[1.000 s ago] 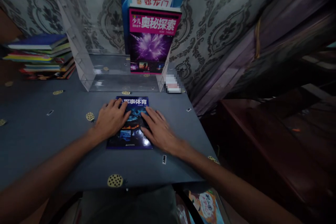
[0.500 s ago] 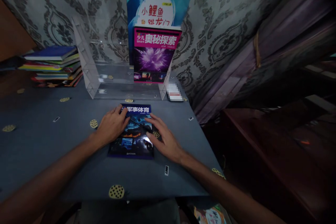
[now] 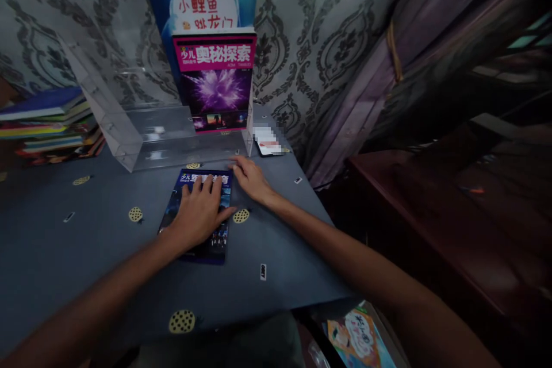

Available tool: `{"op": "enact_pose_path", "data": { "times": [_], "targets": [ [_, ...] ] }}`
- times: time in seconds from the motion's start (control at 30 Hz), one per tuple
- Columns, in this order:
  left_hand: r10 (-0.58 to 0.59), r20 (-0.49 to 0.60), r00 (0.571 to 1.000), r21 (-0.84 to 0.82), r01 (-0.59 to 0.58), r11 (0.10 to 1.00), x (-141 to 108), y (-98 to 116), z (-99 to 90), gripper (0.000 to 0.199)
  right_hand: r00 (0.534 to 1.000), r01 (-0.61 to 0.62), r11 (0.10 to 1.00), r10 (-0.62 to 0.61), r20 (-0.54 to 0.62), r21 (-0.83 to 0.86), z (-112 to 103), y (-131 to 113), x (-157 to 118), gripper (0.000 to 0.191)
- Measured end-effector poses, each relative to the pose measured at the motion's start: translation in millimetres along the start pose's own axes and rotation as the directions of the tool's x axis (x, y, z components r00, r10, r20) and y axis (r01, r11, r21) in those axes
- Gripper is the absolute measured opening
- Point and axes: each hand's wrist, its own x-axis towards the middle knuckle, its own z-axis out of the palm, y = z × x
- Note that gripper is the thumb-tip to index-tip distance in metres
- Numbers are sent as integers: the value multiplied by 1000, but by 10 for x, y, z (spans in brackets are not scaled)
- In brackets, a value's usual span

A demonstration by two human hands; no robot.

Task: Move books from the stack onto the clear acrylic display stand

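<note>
Press lightly with the left hand [image 3: 199,211], flat and spread over the blue book [image 3: 211,253] directly beneath. With the right hand [image 3: 250,180], loosely open by the upper corner, steady that edge; too dim to tell whether touching.

Dark-blue book [image 3: 213,247] “少儿”, tablecloth [image 3: 99,230] perhaps “OBEY”
</note>
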Motion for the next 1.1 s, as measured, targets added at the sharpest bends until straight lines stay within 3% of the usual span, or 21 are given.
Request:
{"op": "enact_pose_path", "data": {
  "times": [0.17,0.23,0.4,0.57,0.93,1.1],
  "targets": [
    [139,167,976,-25,-136,990,-157,-260,-56,62,997,-7,987,-6,79,161,-22,-51,-73,31],
    [166,180,970,-15,-166,986,-207,-322,-98,59,995,-6,976,-16,99,217,-33,-76,-119,30],
    [35,97,995,122,-47,991,-160,-87,-154,39,996,17,964,-38,76,265,-35,-98,-169,29],
    [-63,146,987,229,28,973,-45,115,-212,31,997,2,960,-26,78,281,-55,-106,-191,29],
    [-45,131,990,250,11,968,-33,74,-239,32,999,3,938,-19,44,345,-70,-102,-191,27],
    [-61,144,988,228,26,973,-22,75,-257,34,1000,9,921,3,-31,390,-71,-111,-211,27]
  ]
}}
